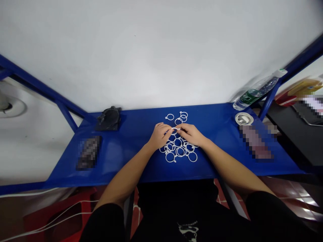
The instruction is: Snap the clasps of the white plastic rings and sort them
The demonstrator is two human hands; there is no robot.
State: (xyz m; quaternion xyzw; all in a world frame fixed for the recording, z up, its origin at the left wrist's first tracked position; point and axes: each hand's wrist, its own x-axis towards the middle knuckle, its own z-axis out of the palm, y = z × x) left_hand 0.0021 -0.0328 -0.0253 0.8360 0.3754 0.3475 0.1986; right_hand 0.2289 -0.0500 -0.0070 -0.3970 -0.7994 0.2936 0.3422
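Between my two hands is a white plastic ring (174, 128) with a small eyelet, much like a curtain ring. My left hand (160, 135) pinches its left side with thumb and fingers. On the other side, the fingers of my right hand (189, 133) close on the ring near its eyelet. Under and in front of my hands lies a loose pile of several similar white rings (180, 152), some overlapping. Beyond my hands a single ring (170, 117) lies apart, with a small group of rings (183, 116) to its right.
The blue table (133, 151) meets a white wall. A black plastic bag (110, 117) lies at back left, a blurred-out dark object (89, 153) before it. On the right are a leaning water bottle (257, 90), a coiled white cable (244, 119) and another pixelated object (256, 142).
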